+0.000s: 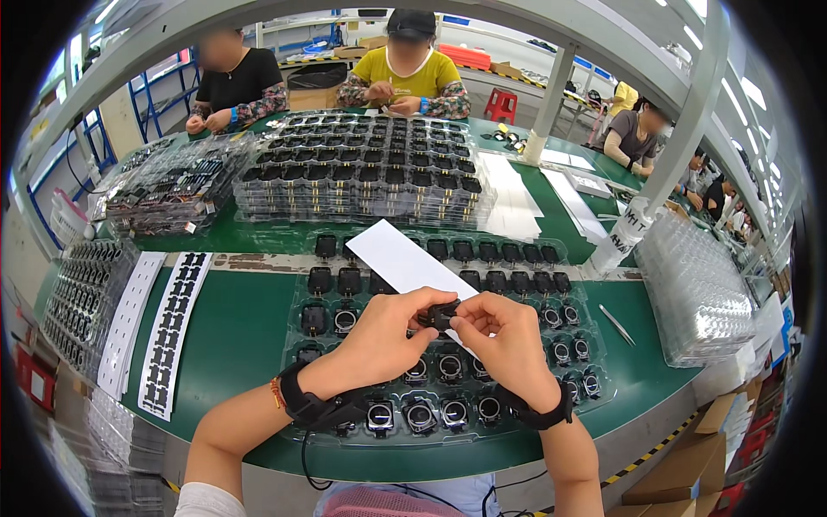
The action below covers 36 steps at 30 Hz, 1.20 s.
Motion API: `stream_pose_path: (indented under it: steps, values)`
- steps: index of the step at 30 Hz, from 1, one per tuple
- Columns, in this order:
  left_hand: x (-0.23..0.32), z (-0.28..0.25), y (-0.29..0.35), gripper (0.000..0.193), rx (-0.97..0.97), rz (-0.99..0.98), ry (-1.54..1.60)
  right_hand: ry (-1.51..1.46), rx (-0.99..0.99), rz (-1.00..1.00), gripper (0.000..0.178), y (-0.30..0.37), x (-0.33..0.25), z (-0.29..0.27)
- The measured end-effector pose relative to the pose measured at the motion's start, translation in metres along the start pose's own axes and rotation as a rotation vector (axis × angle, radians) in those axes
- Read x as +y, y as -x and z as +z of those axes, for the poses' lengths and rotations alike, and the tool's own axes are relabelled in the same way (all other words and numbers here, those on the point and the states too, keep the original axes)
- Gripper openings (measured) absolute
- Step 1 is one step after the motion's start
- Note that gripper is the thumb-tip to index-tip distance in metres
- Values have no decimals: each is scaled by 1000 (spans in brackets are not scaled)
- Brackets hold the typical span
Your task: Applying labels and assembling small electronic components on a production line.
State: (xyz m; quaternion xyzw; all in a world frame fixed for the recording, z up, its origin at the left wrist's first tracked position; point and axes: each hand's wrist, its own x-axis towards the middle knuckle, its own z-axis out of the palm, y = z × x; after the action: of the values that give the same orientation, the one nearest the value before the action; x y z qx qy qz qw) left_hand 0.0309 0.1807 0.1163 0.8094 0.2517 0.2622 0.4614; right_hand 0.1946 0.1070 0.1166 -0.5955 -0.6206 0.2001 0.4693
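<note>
Both hands meet above a clear plastic tray [392, 438] with rows of small black square housings, several of which show a silver ring. My left hand [379, 336] pinches one small black housing [441, 316] between thumb and fingers. From the other side, my right hand [508, 340] grips the same housing with thumb and forefinger. Its face is partly hidden by my fingers. Beneath the hands a white paper strip [396, 258] lies slantwise across the tray. Each wrist wears a black strap.
On the left lie a white sheet of black stickers [175, 336] and another filled tray [86, 297]. Tweezers [617, 325] rest right of the tray, near stacked clear trays [702, 293]. Tall stacks of filled trays [362, 172] stand ahead; co-workers sit beyond. A post [624, 228] rises at right.
</note>
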Motion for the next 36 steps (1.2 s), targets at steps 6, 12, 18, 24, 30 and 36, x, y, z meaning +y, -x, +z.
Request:
stream_pose_path:
  steps: [6, 12, 18, 24, 30, 36]
  values:
    - [0, 0, 1, 43, -2, -18, -1, -20, -26, 18, 9, -1, 4, 0]
    - [-1, 0, 1, 44, 8, 29, -17, -42, -42, 35, 9, -1, 7, 0]
    - [0, 0, 2, 45, 4, 23, -44, -70, -67, 39, 9, -1, 8, -2]
    - [-2, -1, 0, 44, 32, 41, -56, -113, -48, 45, 8, -3, 10, 1]
    - [-2, 0, 1, 43, 35, 17, -64, 15, 29, -24, 8, -1, 3, 8]
    - [-3, 3, 2, 43, 51, 8, -42, 159, 114, -133, 11, 0, 5, 15]
